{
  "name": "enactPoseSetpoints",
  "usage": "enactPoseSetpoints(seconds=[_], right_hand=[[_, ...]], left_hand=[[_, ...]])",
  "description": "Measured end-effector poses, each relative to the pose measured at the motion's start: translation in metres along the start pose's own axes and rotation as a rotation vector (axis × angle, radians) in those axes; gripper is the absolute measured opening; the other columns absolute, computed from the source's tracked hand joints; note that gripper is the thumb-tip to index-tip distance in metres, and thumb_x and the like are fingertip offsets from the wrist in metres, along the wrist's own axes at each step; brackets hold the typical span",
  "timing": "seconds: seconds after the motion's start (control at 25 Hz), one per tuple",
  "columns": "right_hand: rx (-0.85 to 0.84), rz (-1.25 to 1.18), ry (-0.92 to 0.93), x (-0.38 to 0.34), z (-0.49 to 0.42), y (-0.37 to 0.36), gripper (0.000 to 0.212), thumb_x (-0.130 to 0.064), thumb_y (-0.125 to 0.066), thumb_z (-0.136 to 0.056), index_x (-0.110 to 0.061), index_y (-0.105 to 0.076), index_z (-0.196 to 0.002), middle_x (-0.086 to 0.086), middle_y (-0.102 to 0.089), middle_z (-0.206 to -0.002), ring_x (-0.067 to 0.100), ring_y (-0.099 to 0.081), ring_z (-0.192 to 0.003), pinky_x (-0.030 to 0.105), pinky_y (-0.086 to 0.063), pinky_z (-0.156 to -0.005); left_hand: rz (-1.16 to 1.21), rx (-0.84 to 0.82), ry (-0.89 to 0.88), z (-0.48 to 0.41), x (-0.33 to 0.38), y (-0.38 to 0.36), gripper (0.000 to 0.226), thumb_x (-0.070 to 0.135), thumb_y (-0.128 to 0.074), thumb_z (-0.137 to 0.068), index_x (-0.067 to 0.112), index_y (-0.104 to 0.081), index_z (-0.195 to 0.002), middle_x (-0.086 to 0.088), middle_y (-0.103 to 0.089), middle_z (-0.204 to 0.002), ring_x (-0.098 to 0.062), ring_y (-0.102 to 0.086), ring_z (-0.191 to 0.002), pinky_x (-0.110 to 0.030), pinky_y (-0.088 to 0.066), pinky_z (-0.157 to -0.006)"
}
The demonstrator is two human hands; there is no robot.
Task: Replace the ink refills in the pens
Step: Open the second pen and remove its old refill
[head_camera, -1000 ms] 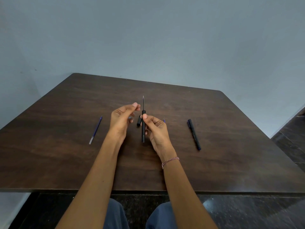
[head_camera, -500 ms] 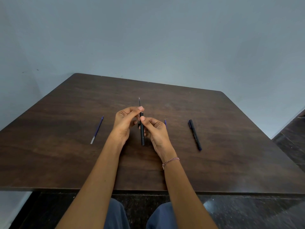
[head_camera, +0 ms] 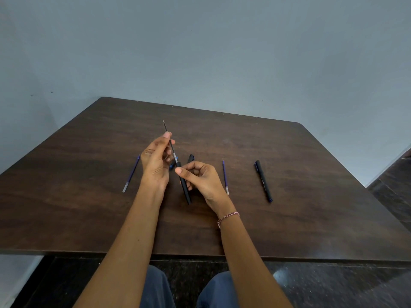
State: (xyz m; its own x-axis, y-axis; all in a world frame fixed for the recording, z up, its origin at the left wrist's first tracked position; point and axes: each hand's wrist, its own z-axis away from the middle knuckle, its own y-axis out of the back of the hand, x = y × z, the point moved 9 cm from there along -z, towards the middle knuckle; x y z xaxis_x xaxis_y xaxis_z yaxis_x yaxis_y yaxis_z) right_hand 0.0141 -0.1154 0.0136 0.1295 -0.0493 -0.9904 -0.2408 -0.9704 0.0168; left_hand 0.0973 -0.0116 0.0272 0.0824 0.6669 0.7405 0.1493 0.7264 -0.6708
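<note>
Both hands are up over the dark brown wooden table [head_camera: 289,218], working on one pen. The left hand [head_camera: 155,167] pinches a thin dark ink refill [head_camera: 166,127] between thumb and fingertips, tip pointing up and away. The right hand [head_camera: 203,181] has its fingers curled round a slim black pen barrel [head_camera: 186,192], thumb pressed on the front. The refill's lower end sits right at the barrel's open top, so the two line up as one long tilted stick.

A black pen cap [head_camera: 190,158] lies on the table just behind the hands. One loose blue refill [head_camera: 132,173] lies left of the left hand, and another blue refill [head_camera: 225,177] lies just right of the right hand. Further right is a second black pen [head_camera: 263,181], fully assembled. There's a red-and-white thread bracelet [head_camera: 228,216] on the right wrist.
</note>
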Motion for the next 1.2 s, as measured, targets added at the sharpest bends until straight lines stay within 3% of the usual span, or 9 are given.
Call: enactPoseSetpoints(seconds=[0.6,0.84,1.0,1.2], right_hand=[[0.018,-0.016,0.001,0.000,-0.002,0.004,0.008,-0.015,-0.075,-0.079,-0.015,-0.068,-0.076,-0.009,-0.065,-0.062,0.002,-0.053,-0.052,0.014,-0.046,-0.050],[0.072,-0.042,0.008,0.002,-0.002,0.011,0.008,-0.016,-0.076,-0.079,-0.018,-0.069,-0.075,-0.010,-0.067,-0.061,0.001,-0.053,-0.050,0.013,-0.046,-0.049],[0.110,-0.073,0.010,0.000,0.000,0.014,0.009,-0.017,-0.076,-0.079,-0.020,-0.070,-0.073,-0.009,-0.067,-0.060,0.001,-0.053,-0.049,0.014,-0.046,-0.050],[0.138,-0.074,-0.011,-0.001,0.005,0.014,0.008,-0.020,-0.078,-0.077,-0.018,-0.070,-0.074,-0.009,-0.067,-0.061,0.002,-0.054,-0.051,0.015,-0.047,-0.052]], left_hand=[[0.240,0.105,-0.002,-0.004,0.004,0.020,0.006,0.017,-0.066,-0.086,0.016,-0.065,-0.081,0.003,-0.065,-0.071,-0.003,-0.048,-0.055,-0.013,-0.035,-0.046],[0.204,0.186,-0.001,-0.006,0.021,0.033,0.006,0.017,-0.069,-0.084,0.016,-0.065,-0.079,0.002,-0.065,-0.072,-0.003,-0.047,-0.056,-0.012,-0.035,-0.044],[-0.066,0.155,-0.001,-0.012,0.049,0.041,0.008,0.016,-0.073,-0.080,0.015,-0.067,-0.075,0.003,-0.067,-0.066,-0.002,-0.049,-0.054,-0.014,-0.038,-0.044],[-0.671,0.065,0.031,-0.023,0.077,0.050,0.012,0.015,-0.078,-0.074,0.007,-0.070,-0.073,-0.005,-0.067,-0.062,-0.003,-0.060,-0.046,-0.014,-0.050,-0.047]])
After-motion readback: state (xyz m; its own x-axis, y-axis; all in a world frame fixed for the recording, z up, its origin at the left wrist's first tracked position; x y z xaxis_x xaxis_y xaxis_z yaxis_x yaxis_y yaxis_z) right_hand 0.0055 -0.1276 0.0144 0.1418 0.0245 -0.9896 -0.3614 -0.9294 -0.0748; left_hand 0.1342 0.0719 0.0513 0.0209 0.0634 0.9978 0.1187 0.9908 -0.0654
